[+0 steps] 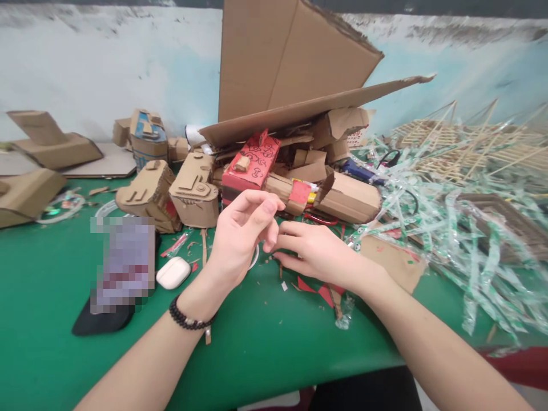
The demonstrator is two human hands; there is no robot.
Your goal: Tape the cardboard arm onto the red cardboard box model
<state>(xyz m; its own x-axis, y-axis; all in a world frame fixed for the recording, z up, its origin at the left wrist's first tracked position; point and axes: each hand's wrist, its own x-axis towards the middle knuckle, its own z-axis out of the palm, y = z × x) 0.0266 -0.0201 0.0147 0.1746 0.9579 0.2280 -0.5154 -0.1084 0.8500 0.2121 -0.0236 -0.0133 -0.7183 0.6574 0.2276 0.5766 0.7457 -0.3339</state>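
Note:
My left hand (240,240), with a dark beaded bracelet (188,317) at its wrist, is raised over the table, thumb and forefinger pressed together. Anything in that pinch is too small or hidden to make out. Close beside it my right hand (314,254) reaches leftward, palm down, its fingers bent slightly and apart. Its fingertips come near the left fingers, and I see nothing held in it. Just behind both hands stand a red painted cardboard box (252,165) with black drawings and a cardboard tube piece (349,197). Red paper scraps (325,294) lie under the right hand.
A phone (128,268) and a white earbud case (173,273) lie left on the green table (248,354). Cardboard models (194,191) line the back, below large cardboard sheets (274,57). Tangled green-white plastic strips (454,245) and thin wooden sticks (462,145) crowd the right.

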